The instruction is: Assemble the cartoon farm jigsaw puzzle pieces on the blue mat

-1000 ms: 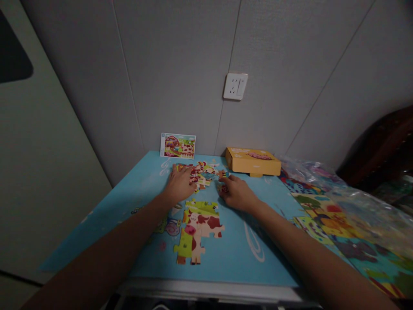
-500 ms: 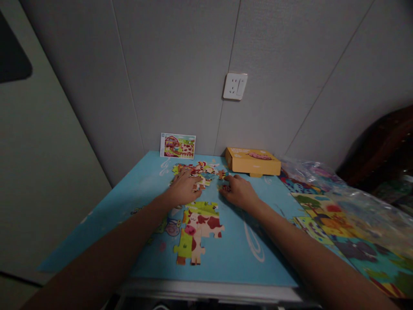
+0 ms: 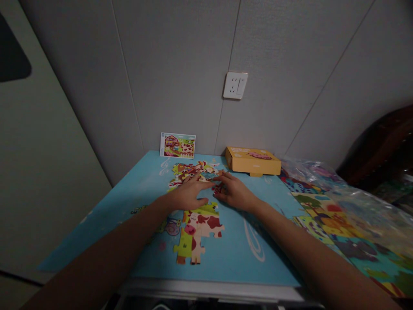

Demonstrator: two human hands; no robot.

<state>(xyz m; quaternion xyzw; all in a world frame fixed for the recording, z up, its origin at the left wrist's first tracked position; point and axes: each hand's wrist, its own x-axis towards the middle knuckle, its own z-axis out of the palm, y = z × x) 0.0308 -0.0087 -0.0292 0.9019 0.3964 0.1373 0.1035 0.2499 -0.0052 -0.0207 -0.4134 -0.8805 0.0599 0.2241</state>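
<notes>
A partly joined jigsaw section with a cow on it (image 3: 206,223) lies on the blue tabletop (image 3: 238,262). Beyond it is a pile of loose jigsaw pieces (image 3: 185,168). My left hand (image 3: 189,193) lies over the near part of the pile, fingers spread, thumb toward the right. Close on its right, my right hand (image 3: 234,191) has its bent fingertips at a dark red jigsaw piece (image 3: 217,188) on the table. Whether those fingers grip the piece or only touch it is hard to see. Some pieces are hidden beneath both hands.
A farm picture card (image 3: 177,145) leans on the wall at the back. An orange box (image 3: 254,161) sits at the back right. Plastic-wrapped colourful animal sheets (image 3: 335,219) cover the right side. A wall socket (image 3: 235,85) is above.
My left hand has moved right and nearer to me, uncovering part of the pile. My right hand has shifted slightly left, its fingers now closer to the left hand.
</notes>
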